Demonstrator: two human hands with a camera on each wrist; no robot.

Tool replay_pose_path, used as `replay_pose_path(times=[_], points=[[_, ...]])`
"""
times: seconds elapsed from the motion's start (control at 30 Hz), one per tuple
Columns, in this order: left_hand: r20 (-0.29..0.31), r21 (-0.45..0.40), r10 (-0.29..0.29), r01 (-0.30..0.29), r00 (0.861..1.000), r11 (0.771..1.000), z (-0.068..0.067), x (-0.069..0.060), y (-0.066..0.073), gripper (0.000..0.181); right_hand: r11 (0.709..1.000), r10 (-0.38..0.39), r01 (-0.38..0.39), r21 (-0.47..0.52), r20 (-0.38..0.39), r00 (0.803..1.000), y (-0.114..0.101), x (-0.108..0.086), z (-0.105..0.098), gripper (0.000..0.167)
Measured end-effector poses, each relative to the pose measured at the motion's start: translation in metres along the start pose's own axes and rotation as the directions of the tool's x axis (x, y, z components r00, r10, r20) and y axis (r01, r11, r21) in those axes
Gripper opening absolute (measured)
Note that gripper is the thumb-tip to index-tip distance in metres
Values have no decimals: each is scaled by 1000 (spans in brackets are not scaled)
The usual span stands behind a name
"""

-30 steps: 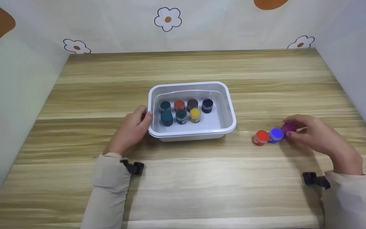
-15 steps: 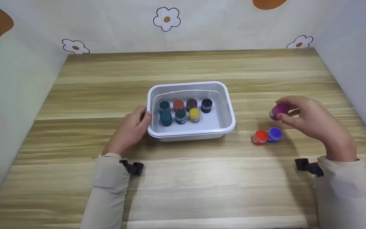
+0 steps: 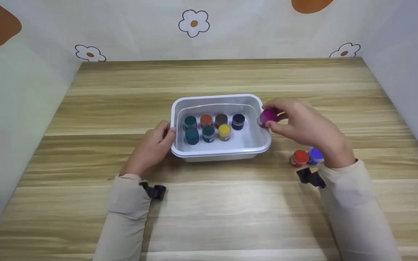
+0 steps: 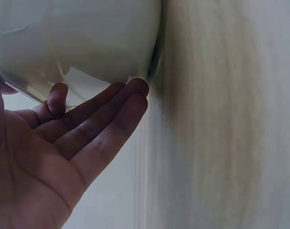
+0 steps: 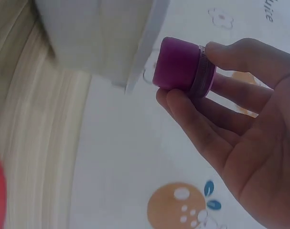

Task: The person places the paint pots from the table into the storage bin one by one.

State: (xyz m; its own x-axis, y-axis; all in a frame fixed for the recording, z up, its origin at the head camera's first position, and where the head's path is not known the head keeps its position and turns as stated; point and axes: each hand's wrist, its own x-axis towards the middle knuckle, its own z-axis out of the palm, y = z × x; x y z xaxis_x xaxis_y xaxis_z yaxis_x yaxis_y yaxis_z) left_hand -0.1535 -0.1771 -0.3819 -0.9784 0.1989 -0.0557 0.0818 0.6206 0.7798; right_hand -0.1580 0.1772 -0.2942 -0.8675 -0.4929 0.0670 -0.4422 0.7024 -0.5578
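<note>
My right hand [image 3: 301,121] pinches a small purple paint pot [image 3: 267,117] between thumb and fingertips. The pot is tilted, at the right rim of a white plastic tub [image 3: 223,151]; in the right wrist view the purple pot [image 5: 177,64] is off the table, close beside the tub's wall. My left hand [image 3: 151,146] holds the tub's left side, thumb on the rim. The left wrist view shows that hand's fingertips [image 4: 135,90] against the outer wall, near the table. Several paint pots stand inside the tub, among them a yellow pot [image 3: 224,133] and an orange pot [image 3: 206,120].
On the table right of the tub, a red paint pot [image 3: 299,158] stands next to a blue-violet pot [image 3: 315,156], partly hidden by my right wrist. The wood-grain table [image 3: 230,217] is bordered by pale walls, the far one [image 3: 136,29] with flower prints.
My right hand has lifted the purple paint pot from beside the blue-violet one and carried it left to the tub's right rim. My left hand has stayed at the tub.
</note>
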Motion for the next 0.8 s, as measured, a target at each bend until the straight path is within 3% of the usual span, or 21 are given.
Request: replay_pose_path(times=[0.2, 0.53, 0.8], points=[[13, 9, -15, 15, 1000, 1000, 0, 0, 0, 30, 998, -36, 38, -49, 46, 998, -12, 25, 20, 32], [37, -1, -44, 44, 998, 999, -2, 1, 1, 33, 985, 29, -7, -173, 120, 992, -16, 44, 45, 35], [-15, 8, 26, -26, 1000, 1000, -1, -1, 0, 27, 964, 20, 12, -264, 118, 993, -18, 47, 57, 25]])
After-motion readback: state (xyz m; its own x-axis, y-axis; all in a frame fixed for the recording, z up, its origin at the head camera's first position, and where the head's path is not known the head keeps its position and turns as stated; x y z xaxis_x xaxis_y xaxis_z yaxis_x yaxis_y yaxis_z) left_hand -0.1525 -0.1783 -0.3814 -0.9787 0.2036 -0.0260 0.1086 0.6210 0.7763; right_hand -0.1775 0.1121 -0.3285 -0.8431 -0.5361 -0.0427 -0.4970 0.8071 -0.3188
